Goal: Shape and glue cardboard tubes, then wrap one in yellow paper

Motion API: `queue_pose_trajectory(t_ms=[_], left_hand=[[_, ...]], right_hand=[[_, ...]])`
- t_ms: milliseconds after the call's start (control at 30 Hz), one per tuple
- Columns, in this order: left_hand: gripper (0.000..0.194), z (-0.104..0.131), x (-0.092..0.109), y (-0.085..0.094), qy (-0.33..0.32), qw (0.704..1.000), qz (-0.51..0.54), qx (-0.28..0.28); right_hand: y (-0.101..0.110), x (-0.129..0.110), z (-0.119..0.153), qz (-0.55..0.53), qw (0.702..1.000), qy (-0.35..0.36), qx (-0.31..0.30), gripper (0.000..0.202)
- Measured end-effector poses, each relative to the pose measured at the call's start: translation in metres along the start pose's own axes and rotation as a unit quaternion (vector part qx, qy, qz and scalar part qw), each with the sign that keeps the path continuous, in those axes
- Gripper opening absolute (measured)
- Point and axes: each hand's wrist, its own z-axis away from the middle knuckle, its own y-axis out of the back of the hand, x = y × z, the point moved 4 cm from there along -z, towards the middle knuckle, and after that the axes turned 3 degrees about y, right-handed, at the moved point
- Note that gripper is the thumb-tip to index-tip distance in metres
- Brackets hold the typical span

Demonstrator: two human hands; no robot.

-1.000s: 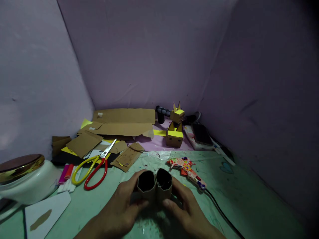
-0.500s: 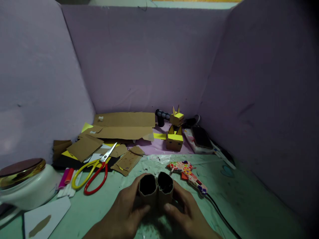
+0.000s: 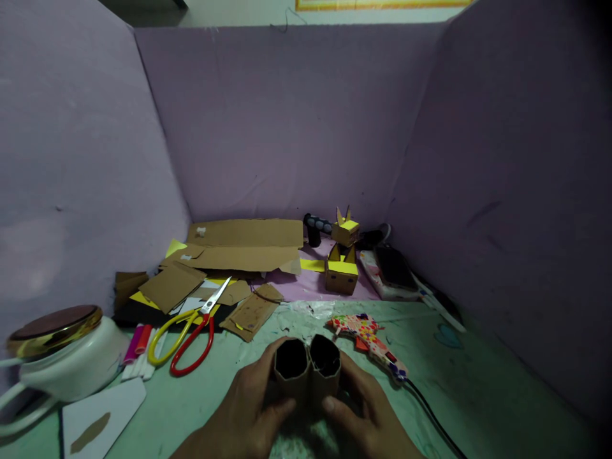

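Note:
Two brown cardboard tubes stand side by side at the front middle, their dark open ends facing up and their walls touching. Around the left cardboard tube [image 3: 291, 385] my left hand [image 3: 253, 405] is closed, thumb in front and fingers along the outer side. My right hand [image 3: 361, 405] grips the right cardboard tube [image 3: 325, 384] in the same way. Just beyond my right hand lies a glue gun [image 3: 368, 344] with a colourful pattern and a black cord. To the left, scissors [image 3: 198, 331] with one yellow and one red handle lie with blades pointing away.
Cardboard pieces [image 3: 243, 248] and paper scraps pile up at the back left. Two small cardboard boxes with pointed ears, one a yellow-topped box [image 3: 341, 280], stand at the back. A phone [image 3: 394, 268] rests at right; a white lidded pot [image 3: 86, 363] and markers [image 3: 138, 347] at left. Purple walls [image 3: 296, 121] enclose the table.
The whole view has shifted slightly, so everything appears a little further right and lower. My hands keep hold of the two tubes, which remain side by side.

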Motion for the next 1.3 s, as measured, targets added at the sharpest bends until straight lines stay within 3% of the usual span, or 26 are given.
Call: queue_pose_trajectory(t_ms=[133,367,700,767,833,933,1033,1167,1300], left_hand=[[0.050,0.001,-0.004,0.000,-0.007,1.000,-0.012,-0.013],[0.048,0.002,-0.007,-0.001,-0.012,1.000,-0.005,0.007],[0.048,0.001,-0.010,0.001,-0.007,0.999,0.019,0.046],[0.051,-0.001,-0.009,0.003,0.018,0.996,0.078,0.044],[0.068,-0.004,-0.010,0.004,0.092,0.977,0.190,0.044],[0.091,-0.008,-0.014,0.001,0.237,0.906,0.340,0.083],[0.067,-0.010,-0.016,-0.007,0.310,0.858,0.386,0.135],[0.032,-0.011,-0.015,-0.013,0.313,0.855,0.361,0.203],[0.029,-0.009,-0.015,-0.014,0.316,0.853,0.342,0.237]], right_hand=[[0.000,0.003,0.001,-0.011,1.000,0.014,-0.018,0.054],[0.001,0.013,0.004,-0.027,1.000,0.007,0.005,0.058],[0.000,-0.007,-0.002,-0.044,0.998,0.039,0.001,0.050],[-0.003,-0.010,-0.005,-0.090,0.996,0.010,-0.003,0.049],[-0.009,-0.009,-0.008,-0.204,0.977,-0.063,-0.006,0.053],[-0.022,0.000,-0.009,-0.357,0.910,-0.211,0.008,0.055],[-0.031,0.008,-0.006,-0.388,0.869,-0.308,0.025,0.042],[-0.034,0.009,-0.004,-0.397,0.859,-0.320,0.038,0.032],[-0.033,0.007,-0.005,-0.407,0.858,-0.313,0.031,0.030]])
